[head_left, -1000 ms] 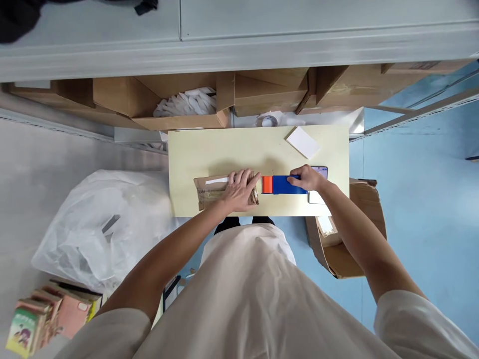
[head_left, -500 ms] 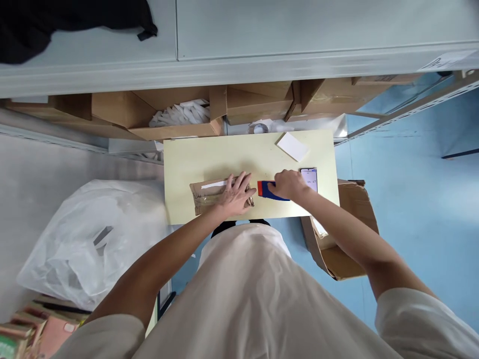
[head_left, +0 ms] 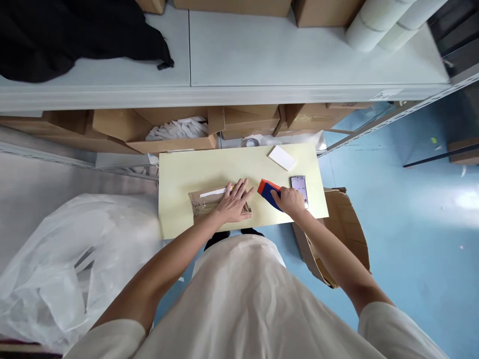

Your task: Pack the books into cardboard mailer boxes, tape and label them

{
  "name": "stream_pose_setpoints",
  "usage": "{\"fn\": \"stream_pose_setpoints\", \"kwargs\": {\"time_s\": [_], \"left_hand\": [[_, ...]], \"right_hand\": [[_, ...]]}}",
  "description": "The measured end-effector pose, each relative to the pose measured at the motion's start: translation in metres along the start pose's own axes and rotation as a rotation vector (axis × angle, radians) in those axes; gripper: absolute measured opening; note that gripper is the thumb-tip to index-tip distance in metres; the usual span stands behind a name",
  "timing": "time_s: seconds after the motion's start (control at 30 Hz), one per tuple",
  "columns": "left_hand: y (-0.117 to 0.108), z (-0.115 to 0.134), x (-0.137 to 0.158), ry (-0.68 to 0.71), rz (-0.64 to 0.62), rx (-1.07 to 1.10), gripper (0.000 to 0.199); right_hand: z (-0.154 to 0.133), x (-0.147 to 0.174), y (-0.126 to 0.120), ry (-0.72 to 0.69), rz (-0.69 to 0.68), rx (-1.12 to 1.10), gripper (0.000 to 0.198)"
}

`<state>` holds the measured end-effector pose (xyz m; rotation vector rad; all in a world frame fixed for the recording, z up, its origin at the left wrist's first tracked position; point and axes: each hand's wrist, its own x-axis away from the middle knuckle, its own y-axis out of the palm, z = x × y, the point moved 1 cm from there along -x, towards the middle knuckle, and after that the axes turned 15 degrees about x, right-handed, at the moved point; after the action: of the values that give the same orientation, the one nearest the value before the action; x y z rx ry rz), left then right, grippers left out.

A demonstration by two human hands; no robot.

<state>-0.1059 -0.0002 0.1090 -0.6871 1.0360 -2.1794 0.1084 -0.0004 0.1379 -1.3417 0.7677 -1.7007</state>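
Now left hand (head_left: 234, 203) splays on cardboard (head_left: 204, 207), right (head_left: 292, 201) grips blue object (head_left: 270, 194); phone digits (head_left: 299, 188) blurred.

The table (head_left: 209, 169) bears a package (head_left: 208, 200), phone (head_left: 299, 183), white rectangle (head_left: 282, 157).

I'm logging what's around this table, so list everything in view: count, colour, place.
table: one, pale yellow, centre
package: one, brown, table's left half
item: one, blue-orange, table's right half
phone: one, dark-rimmed, table's right end
card: one, white, table's far right
tape: one roll, white-grey, beyond the table
shelving: one, grey, top
boxes: several, brown, on shelving
pieces: many, white, in one box
cloth: one, black, shelving's upper left
rolls: two, white, shelving's upper right
floor: one, grey-blue, both sides
bag: one, whitish, left floor
open box: one, brown, right floor
shirt: one, white, bottom
left hand: one, bare, on the package
right hand: one, bare, gripping the item
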Motion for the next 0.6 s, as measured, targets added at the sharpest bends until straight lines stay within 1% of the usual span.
{"fn": "stream_pose_setpoints", "kwargs": {"time_s": [0.07, 0.13, 0.2, 0.23, 0.3, 0.33, 0.37, 0.4, 0.43, 0.5, 0.57, 0.6], "left_hand": [[-0.004, -0.005, 0.009, -0.049, 0.036, 0.008, 0.092], [-0.009, -0.014, 0.025, -0.148, 0.117, 0.009, 0.089], [-0.012, -0.030, 0.048, -0.296, 0.249, 0.024, 0.084], [-0.012, -0.040, 0.061, -0.392, 0.333, 0.050, 0.083], [-0.008, -0.061, 0.085, -0.594, 0.501, 0.174, 0.084], [-0.004, -0.072, 0.095, -0.681, 0.560, 0.289, 0.089], [0.001, -0.081, 0.103, -0.735, 0.588, 0.433, 0.092], [0.006, -0.088, 0.108, -0.743, 0.601, 0.577, 0.088], [0.011, -0.094, 0.111, -0.707, 0.596, 0.716, 0.081], [0.018, -0.099, 0.111, -0.583, 0.585, 0.917, 0.064], [0.021, -0.099, 0.108, -0.507, 0.596, 0.991, 0.055], [0.021, -0.098, 0.107, -0.513, 0.609, 0.997, 0.054]], "right_hand": [[0.009, 0.004, 0.012, 0.085, 0.019, -0.099, 0.053], [0.011, 0.007, 0.025, 0.132, 0.015, -0.196, 0.047], [0.006, 0.006, 0.038, 0.164, 0.003, -0.274, 0.040], [0.002, 0.005, 0.044, 0.171, 0.003, -0.301, 0.036], [-0.007, 0.002, 0.055, 0.177, 0.026, -0.328, 0.031], [-0.012, 0.001, 0.059, 0.177, 0.041, -0.333, 0.030], [-0.017, -0.001, 0.063, 0.178, 0.051, -0.337, 0.030], [-0.021, -0.004, 0.067, 0.183, 0.051, -0.341, 0.029], [-0.026, -0.006, 0.071, 0.188, 0.042, -0.347, 0.029], [-0.034, -0.010, 0.077, 0.191, 0.014, -0.359, 0.029], [-0.040, -0.014, 0.082, 0.184, 0.001, -0.366, 0.030], [-0.042, -0.015, 0.084, 0.175, 0.000, -0.369, 0.030]]}}
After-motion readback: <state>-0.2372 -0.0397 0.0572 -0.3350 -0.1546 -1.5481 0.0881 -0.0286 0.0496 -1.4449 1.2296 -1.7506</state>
